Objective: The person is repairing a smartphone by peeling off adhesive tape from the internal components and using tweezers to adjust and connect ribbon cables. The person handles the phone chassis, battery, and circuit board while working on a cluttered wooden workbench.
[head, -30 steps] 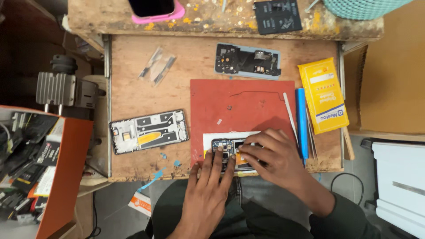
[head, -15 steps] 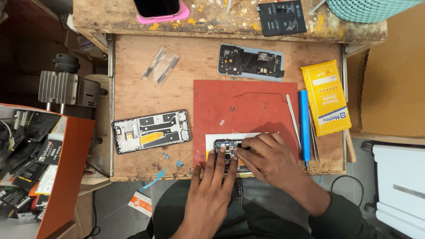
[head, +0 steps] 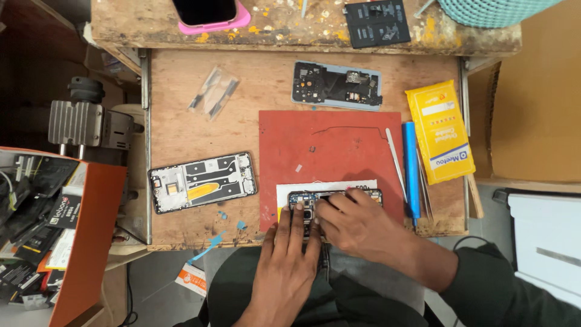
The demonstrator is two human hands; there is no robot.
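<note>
An opened phone body (head: 310, 200) with exposed boards lies on a white sheet (head: 284, 192) at the near edge of a red mat (head: 330, 151). My left hand (head: 287, 266) rests flat with its fingertips pressing the phone's left end. My right hand (head: 357, 227) lies across the phone's middle and right, fingertips pinched on its inner parts; whether a small tool or part is between them is hidden.
A phone frame (head: 203, 181) lies left of the mat. A blue back cover (head: 337, 85) lies beyond it, a clear packet (head: 213, 92) further left. A blue tool (head: 411, 169), tweezers (head: 396, 163) and a yellow packet (head: 440, 132) sit right. An orange box (head: 72, 242) stands at left.
Both hands stay on the opened phone; my right hand's fingers have shifted slightly left over its middle. The view has drifted a little.
</note>
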